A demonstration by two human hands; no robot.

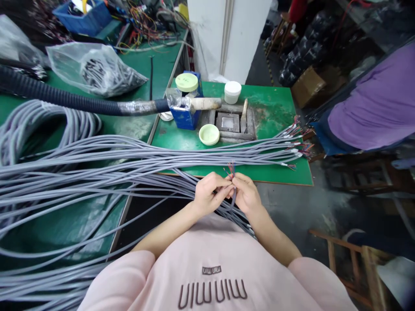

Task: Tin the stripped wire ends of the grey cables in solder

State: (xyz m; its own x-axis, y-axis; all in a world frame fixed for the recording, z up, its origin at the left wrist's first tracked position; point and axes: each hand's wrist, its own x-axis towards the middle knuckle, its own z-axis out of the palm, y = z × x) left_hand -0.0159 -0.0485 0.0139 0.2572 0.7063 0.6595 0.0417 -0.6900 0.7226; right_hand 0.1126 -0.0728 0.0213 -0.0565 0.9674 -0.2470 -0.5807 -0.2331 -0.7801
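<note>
Between my two hands, close in front of my chest, is the stripped end of a grey multi-core cable (234,199). Its thin coloured wires (231,167), red and blue among them, fan upward past my fingertips. My left hand (210,192) pinches at the wires from the left. From the other side, my right hand (247,193) is closed round the cable end, its thumb and finger near the base of the wires. Just beyond my hands, a bundle of grey cables (181,156) lies across the green table (275,103), with stripped ends (300,147) at the right edge.
A black corrugated hose (129,108) reaches over to a blue box (184,119). Behind the cables are a solder pot (227,123), a brush-like tool (244,116), an open round dish (209,134) and a white tub (232,92). A person in purple (376,103) is at the right; a wooden stool (340,255) stands below.
</note>
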